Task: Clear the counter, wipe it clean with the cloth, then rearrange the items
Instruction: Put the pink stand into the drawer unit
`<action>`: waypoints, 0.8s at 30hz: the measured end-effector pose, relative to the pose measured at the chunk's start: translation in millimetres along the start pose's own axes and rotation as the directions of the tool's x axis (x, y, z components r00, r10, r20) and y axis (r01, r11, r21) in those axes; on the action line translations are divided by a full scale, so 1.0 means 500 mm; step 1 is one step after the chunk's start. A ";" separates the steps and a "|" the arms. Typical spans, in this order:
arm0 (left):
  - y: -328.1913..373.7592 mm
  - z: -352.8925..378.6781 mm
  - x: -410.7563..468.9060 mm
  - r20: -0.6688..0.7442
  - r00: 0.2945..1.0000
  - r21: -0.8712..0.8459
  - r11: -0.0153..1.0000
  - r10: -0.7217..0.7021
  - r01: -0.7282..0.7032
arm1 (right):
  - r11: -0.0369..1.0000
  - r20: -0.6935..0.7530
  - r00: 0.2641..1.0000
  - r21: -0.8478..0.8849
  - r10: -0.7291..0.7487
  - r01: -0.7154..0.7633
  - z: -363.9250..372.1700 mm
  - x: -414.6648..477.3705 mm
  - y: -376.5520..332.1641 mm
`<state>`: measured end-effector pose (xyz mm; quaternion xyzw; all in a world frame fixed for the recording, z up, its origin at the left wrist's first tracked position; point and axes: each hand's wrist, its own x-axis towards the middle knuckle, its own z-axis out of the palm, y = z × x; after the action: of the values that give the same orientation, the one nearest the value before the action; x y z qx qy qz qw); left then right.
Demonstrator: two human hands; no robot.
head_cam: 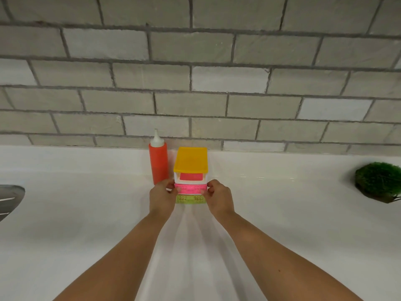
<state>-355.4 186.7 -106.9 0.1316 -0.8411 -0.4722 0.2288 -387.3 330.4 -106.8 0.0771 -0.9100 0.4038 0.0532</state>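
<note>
Plastic drawer stack (190,170) upright, fronts toward person

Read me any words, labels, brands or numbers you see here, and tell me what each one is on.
No readable text anywhere.
Red bottle: no label showing.
Drawer stack: the pink drawer and green drawer carry perforated patterns, too blurred to tell whether they are letters.
Left hand and right hand cover the stack's sides.
Wall tiles, plant: no writing.

kitchen | white counter (86,213) | brick-tile wall (195,83) | sauce btl (158,164)
</note>
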 end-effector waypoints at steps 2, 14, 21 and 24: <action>-0.002 0.004 0.007 -0.013 1.000 0.013 1.000 -0.011 0.011 | 1.000 0.001 1.000 0.003 0.007 -0.007 -0.002 0.006 0.001; -0.005 0.010 0.000 -0.010 0.999 0.027 0.999 -0.042 0.042 | 0.999 0.059 0.998 -0.051 0.006 -0.003 -0.015 0.000 -0.006; 0.022 0.018 -0.069 -0.246 0.969 -0.062 0.997 0.023 -0.040 | 0.995 0.054 0.998 -0.098 0.038 -0.032 -0.071 -0.040 0.010; 0.061 0.043 -0.100 -0.206 0.977 -0.115 0.990 0.062 -0.087 | 0.992 0.023 0.997 -0.109 0.072 -0.069 -0.114 -0.068 0.027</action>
<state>-323.5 239.9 -103.4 0.1327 -0.7872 -0.4985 0.3380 -354.6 385.2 -84.0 0.0474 -0.9333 0.3545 0.0305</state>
